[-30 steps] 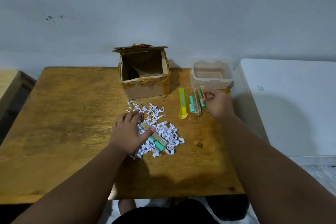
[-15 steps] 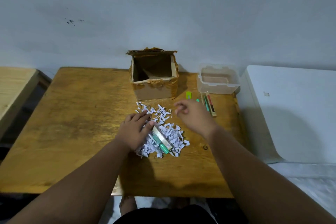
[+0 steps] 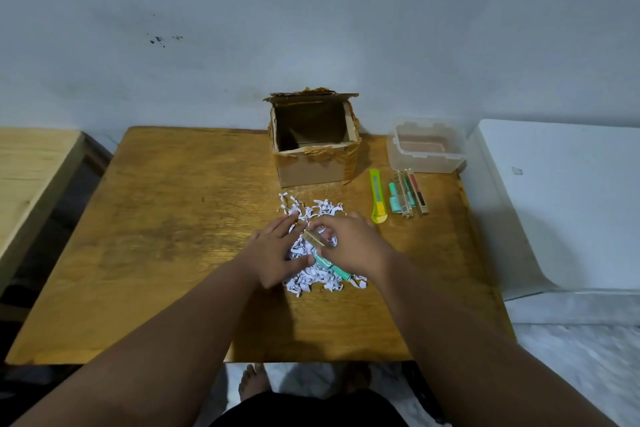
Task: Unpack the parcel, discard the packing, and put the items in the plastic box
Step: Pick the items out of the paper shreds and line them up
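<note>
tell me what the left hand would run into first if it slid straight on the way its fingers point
The left hand points away and rightward across the shredded paper, so loose scraps come first; beyond them, probably the cardboard box front, though depth is unclear.

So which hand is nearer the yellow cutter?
Right. The right hand, gripping a packet, lies below-left of the cutter; the left hand rests farther left on the shredded paper.
</note>
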